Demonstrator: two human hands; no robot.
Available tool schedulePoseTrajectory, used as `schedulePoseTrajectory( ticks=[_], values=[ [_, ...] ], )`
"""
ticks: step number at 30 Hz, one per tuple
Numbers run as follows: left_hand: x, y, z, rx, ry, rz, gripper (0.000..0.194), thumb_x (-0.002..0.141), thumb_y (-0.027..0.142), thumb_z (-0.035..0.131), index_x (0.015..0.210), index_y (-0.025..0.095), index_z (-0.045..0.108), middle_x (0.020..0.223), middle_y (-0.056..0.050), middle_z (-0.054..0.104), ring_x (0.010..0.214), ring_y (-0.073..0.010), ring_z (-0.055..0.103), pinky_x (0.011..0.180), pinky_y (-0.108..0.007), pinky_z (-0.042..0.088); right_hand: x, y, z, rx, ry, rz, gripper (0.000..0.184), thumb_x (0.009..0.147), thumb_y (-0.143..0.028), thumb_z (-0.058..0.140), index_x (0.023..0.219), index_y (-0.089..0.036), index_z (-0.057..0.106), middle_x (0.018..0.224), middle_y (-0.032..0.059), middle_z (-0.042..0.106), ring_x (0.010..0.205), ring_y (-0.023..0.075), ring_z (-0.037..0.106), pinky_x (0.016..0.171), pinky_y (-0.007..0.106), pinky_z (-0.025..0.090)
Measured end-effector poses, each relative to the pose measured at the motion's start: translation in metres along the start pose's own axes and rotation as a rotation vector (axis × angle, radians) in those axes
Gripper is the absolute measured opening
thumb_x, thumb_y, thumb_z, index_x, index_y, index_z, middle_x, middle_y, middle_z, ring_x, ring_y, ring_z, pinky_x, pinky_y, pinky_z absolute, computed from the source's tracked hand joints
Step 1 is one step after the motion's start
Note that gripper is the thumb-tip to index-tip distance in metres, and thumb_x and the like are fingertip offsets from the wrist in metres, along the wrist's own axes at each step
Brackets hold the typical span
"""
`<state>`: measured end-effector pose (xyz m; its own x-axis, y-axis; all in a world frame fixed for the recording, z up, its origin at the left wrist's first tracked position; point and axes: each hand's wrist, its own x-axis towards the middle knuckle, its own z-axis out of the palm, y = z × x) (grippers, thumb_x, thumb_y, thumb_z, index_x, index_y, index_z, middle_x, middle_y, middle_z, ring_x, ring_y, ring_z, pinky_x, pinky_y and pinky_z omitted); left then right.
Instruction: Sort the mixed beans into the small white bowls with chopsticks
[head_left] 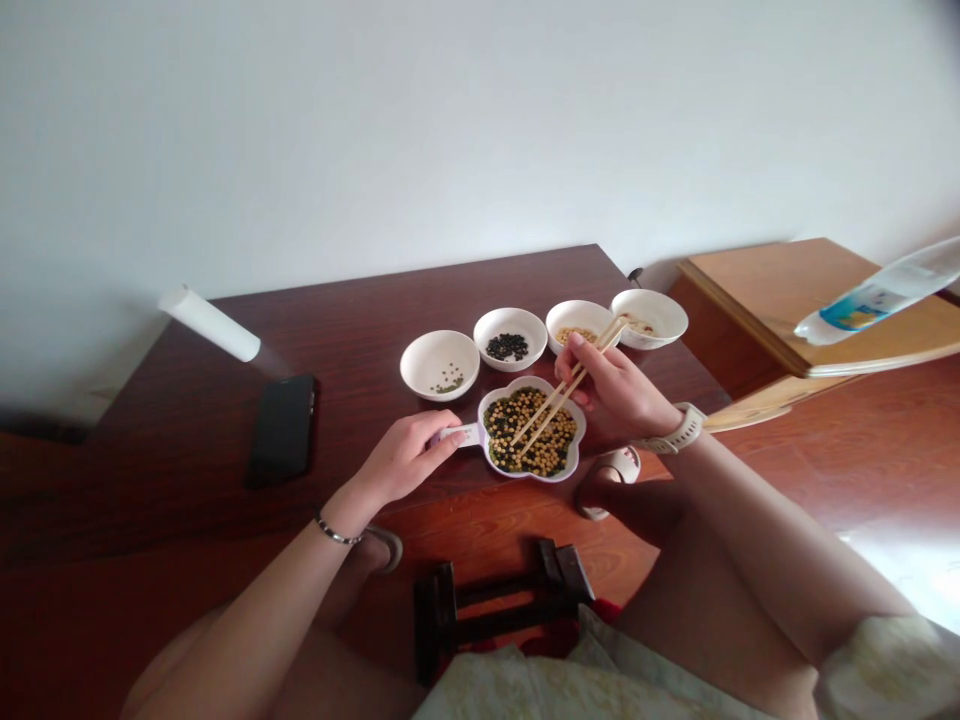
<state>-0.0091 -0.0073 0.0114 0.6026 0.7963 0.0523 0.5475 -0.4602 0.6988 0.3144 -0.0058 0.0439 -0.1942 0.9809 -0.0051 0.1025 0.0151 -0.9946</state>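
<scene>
My left hand (409, 450) is closed round the short handle of a flower-shaped scoop (579, 452) at the table's front edge. Mixed yellow, black and green beans (536, 430) fill the scoop. Wooden chopsticks (568, 391) are gripped in my right hand (611, 385), their tips down among these beans. Behind the scoop stand white bowls in a row: one with a few green beans (448, 383), one with black beans (507, 347), one with yellow beans (576, 335), partly hidden by my right hand, and a rightmost bowl (671, 318) with a few pale and reddish bits.
On the dark wooden table (360, 350) a black phone (282, 430) lies to the left, with a white cylinder (210, 322) behind it. A wooden cabinet (795, 290) at the right bears a plastic bottle (877, 300). A dark stool (499, 605) stands below, by my legs.
</scene>
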Motion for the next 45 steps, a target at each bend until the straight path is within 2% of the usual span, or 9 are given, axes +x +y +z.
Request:
schedulePoseTrajectory(
  ticks=[12,29,35,45],
  values=[
    [-0.003,-0.003,0.001,-0.016,-0.011,0.014,0.036,0.108,0.047,0.048,0.104,0.018,0.069,0.093,-0.002,0.07,0.08,-0.0163,0.06,0.074,-0.028,0.042,0.008,0.008,0.002,-0.025,0.082,-0.023,0.057,0.105,-0.068,0.041,0.078,-0.021,0.058,0.053,-0.0013,0.047,0.046,0.0109,0.039,0.046,0.026,0.029],
    [-0.005,-0.005,0.001,-0.003,-0.008,0.041,0.034,0.108,0.046,0.048,0.106,0.019,0.069,0.096,-0.003,0.07,0.082,-0.0166,0.061,0.076,-0.028,0.043,0.01,0.009,0.003,0.001,0.087,0.013,0.056,0.106,-0.066,0.041,0.078,-0.02,0.058,0.052,-0.0008,0.045,0.047,0.0107,0.037,0.046,0.026,0.025],
    [-0.005,-0.005,0.0,0.004,-0.011,0.042,0.035,0.108,0.046,0.048,0.107,0.018,0.069,0.097,-0.003,0.07,0.083,-0.0167,0.062,0.077,-0.029,0.044,0.011,0.01,0.003,-0.013,0.048,0.025,0.057,0.104,-0.068,0.042,0.079,-0.02,0.059,0.052,-0.0012,0.046,0.046,0.0105,0.037,0.046,0.026,0.025],
    [-0.006,-0.005,0.001,0.014,-0.015,0.053,0.034,0.109,0.046,0.048,0.107,0.019,0.068,0.097,-0.003,0.07,0.083,-0.0171,0.061,0.078,-0.029,0.044,0.012,0.011,0.004,0.071,0.091,0.032,0.054,0.105,-0.064,0.045,0.076,-0.02,0.055,0.054,-0.0013,0.045,0.047,0.0105,0.036,0.046,0.026,0.024]
  ],
)
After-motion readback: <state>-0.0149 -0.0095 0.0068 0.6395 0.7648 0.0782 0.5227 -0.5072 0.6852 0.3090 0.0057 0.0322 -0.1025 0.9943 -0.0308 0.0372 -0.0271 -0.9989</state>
